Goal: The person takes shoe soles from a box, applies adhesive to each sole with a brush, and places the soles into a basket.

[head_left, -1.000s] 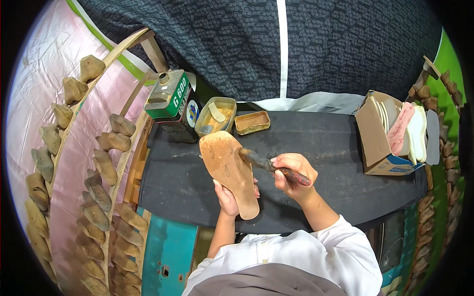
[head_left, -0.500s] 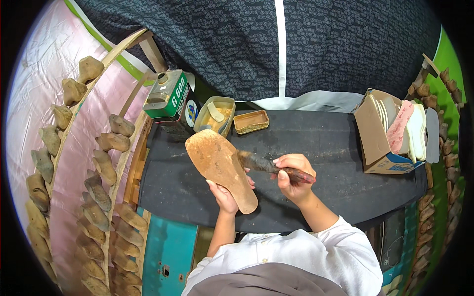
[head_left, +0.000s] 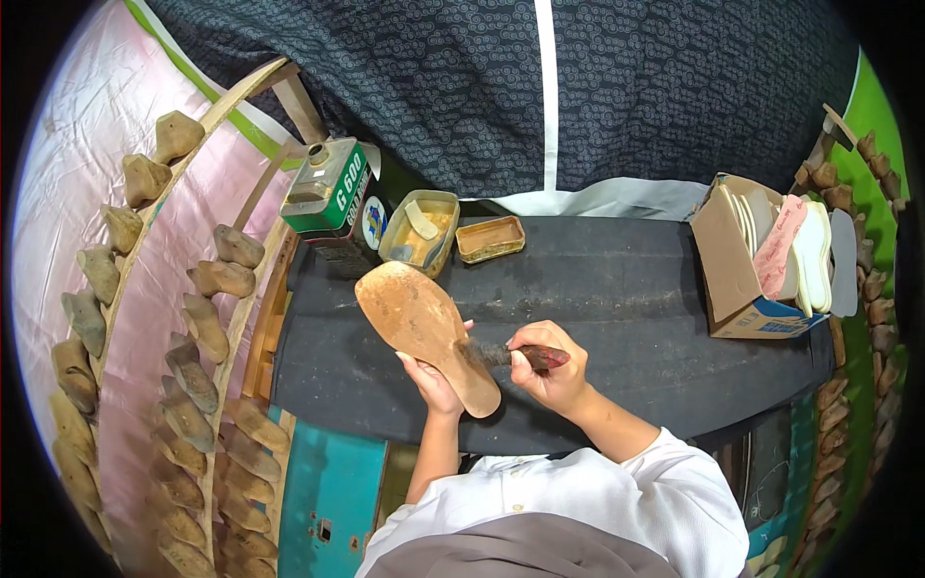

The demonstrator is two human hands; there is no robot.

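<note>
A brown shoe sole [head_left: 412, 315] is tilted above the dark table, its wide end up and to the left. My left hand [head_left: 434, 381] grips it near the narrower heel end, thumb on the face and fingers behind. In my right hand [head_left: 554, 366] is a brush [head_left: 542, 357] with a dark reddish handle, pinched between thumb and fingers. The brush's blackened head meets the sole's right edge at its narrow middle. Whether the bristles lie on the face or along the edge is hard to make out.
On the dark-covered table [head_left: 617, 289], a green metal can [head_left: 332, 197] stands back left. Beside it are a plastic tub [head_left: 438, 220] holding a pale piece and a shallow brown tray [head_left: 489, 239]. A cardboard box [head_left: 737, 250] of insoles stands right. Wooden shoe lasts [head_left: 191, 374] line racks on both sides.
My right hand and the brush have moved left and nearer to me, down the sole's edge toward the heel. The sole has shifted slightly left and turned a little.
</note>
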